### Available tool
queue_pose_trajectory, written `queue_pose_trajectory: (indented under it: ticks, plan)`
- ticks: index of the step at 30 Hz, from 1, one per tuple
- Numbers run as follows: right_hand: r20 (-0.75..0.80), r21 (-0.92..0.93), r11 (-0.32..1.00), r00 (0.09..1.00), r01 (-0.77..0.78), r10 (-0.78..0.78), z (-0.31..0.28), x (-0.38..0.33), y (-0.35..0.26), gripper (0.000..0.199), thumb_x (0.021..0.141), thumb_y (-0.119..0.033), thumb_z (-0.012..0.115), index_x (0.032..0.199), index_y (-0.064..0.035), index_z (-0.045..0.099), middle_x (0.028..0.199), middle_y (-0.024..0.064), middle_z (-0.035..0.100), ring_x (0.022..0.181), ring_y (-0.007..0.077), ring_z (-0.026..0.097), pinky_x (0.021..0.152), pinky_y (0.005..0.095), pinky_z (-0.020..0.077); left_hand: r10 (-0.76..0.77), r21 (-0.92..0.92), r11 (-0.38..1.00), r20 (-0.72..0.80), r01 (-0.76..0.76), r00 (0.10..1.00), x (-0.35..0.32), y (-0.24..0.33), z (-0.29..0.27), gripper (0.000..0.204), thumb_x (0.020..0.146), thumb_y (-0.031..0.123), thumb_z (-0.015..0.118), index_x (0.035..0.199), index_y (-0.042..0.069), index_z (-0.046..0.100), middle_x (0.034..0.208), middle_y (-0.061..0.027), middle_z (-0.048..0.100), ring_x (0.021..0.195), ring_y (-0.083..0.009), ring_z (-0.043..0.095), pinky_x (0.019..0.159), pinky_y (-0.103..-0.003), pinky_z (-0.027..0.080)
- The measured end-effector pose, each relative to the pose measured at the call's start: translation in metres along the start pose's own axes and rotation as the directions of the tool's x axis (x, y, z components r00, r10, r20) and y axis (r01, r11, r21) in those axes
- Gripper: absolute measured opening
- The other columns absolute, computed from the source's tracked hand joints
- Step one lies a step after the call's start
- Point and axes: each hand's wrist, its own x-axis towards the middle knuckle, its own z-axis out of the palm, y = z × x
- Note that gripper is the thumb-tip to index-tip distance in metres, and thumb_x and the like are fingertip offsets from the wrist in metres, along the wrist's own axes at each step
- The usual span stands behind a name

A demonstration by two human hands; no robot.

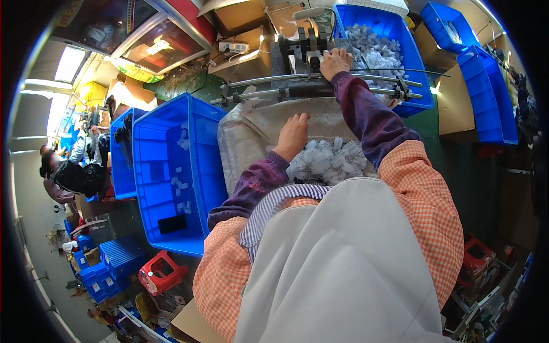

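Observation:
My right hand [336,63] reaches up to a small dark metal bench machine [306,52], its fingers bent against the right side of it. What those fingertips grip is hidden. Lower and to the left, my left hand [293,137] hovers over a pale cloth [246,128] with its fingers curled together; anything inside them is too small to make out. Below and right of that hand lies a heap of small translucent white plastic pieces with thin wire-like pins [329,160], close to my body. Metal rods [257,94] run crosswise in front of the machine.
To my left stands a deep blue crate [163,123] with scattered white pieces and a dark flat object [172,224]. A blue bin [420,68] full of white pieces sits right of the machine. Cardboard boxes [243,54], a red stool [160,273] and a distant person [57,177] surround the area.

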Motion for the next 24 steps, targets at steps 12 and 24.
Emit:
queue_pose_trajectory:
  ticks: [12, 24]
  plan:
    - [0.002, -0.013, 0.999, 0.999, 0.044, -0.044, -0.002, 0.003, 0.046, 0.026, 0.079, -0.027, 0.048, 0.096, -0.0126, 0.063, 0.104, 0.0086, 0.056, 0.101, 0.0272, 0.051, 0.087, 0.0443, 0.0314, -0.056, -0.205, 0.978, -0.149, 0.025, 0.987, 0.005, -0.006, -0.015, 0.019, 0.082, 0.012, 0.055, 0.097, 0.000, 0.055, 0.094, -0.0177, 0.057, 0.086, -0.0345, 0.056, 0.073, -0.039, 0.046]
    - [-0.089, -0.029, 0.955, 0.952, -0.295, 0.292, -0.068, 0.022, 0.093, 0.024, 0.079, -0.021, 0.053, 0.099, -0.0097, 0.059, 0.102, 0.0134, 0.061, 0.089, 0.0299, 0.062, 0.074, 0.0418, 0.0470, -0.188, -0.550, 0.830, -0.118, 0.094, 0.975, 0.027, 0.027, -0.028, 0.015, 0.077, 0.005, 0.063, 0.090, -0.001, 0.060, 0.083, -0.0096, 0.064, 0.075, -0.0144, 0.063, 0.065, -0.025, 0.049]
